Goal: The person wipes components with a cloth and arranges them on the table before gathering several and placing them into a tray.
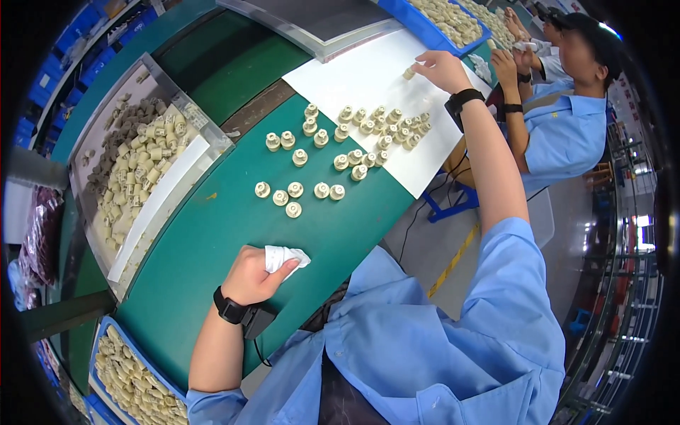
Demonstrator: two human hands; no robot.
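Observation:
My left hand [249, 275] is closed around a crumpled white cloth [289, 256], low over the green work surface [212, 234]. Far out to the right, my right hand [443, 71] pinches a small cream plastic fitting [409, 74] at its fingertips, above a white sheet [375, 71]. More of these stepped cream fittings stand upright between my hands. Some form a tight cluster [386, 127] on the sheet; others, such as one fitting [293, 210], sit spread over the green surface.
On the left, a walled tray [205, 152] holds cream fittings and grey-brown pieces. Blue bins of cream pieces stand at lower left [127, 347] and far right [485, 35]. A co-worker in a blue shirt [567, 134] sits at the right, beside another person.

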